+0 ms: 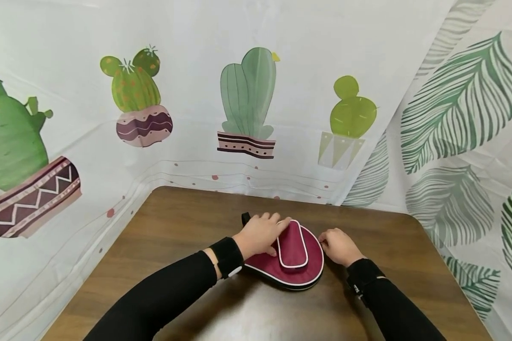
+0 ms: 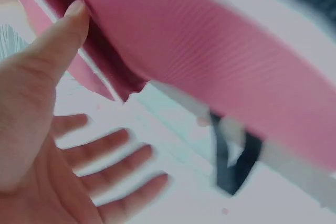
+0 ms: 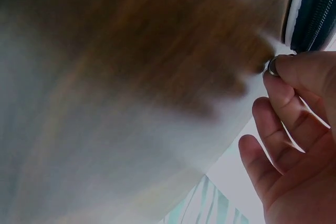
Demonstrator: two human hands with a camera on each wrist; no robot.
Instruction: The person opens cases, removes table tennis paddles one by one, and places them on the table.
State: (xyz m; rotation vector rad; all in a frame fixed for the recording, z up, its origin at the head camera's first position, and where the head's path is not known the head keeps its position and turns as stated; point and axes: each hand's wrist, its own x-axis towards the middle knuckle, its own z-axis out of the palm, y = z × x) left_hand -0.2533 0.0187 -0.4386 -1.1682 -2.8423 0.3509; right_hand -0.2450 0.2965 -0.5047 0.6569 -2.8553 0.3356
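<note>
A maroon paddle-shaped case point(image 1: 314, 253) with white piping and a dark zippered side lies flat on the table. On its top is a smaller maroon pocket point(image 1: 293, 248), also edged in white. My left hand point(image 1: 262, 234) rests over the narrower part of the case, fingers extended; in the left wrist view its thumb point(image 2: 73, 24) touches the case beside the pocket's edge. At the rounded right edge, my right hand point(image 1: 340, 246) pinches a small metal zipper pull point(image 3: 272, 67) between thumb and forefinger. The dark zipper point(image 3: 320, 17) runs along the side just above those fingertips.
A black strap loop point(image 1: 245, 218) sticks out at the case's far left end. The brown wooden table point(image 1: 187, 222) has rounded far corners. Behind it hangs white cloth point(image 1: 187, 57) printed with cacti, and leaf-printed cloth point(image 1: 456, 118) is at right.
</note>
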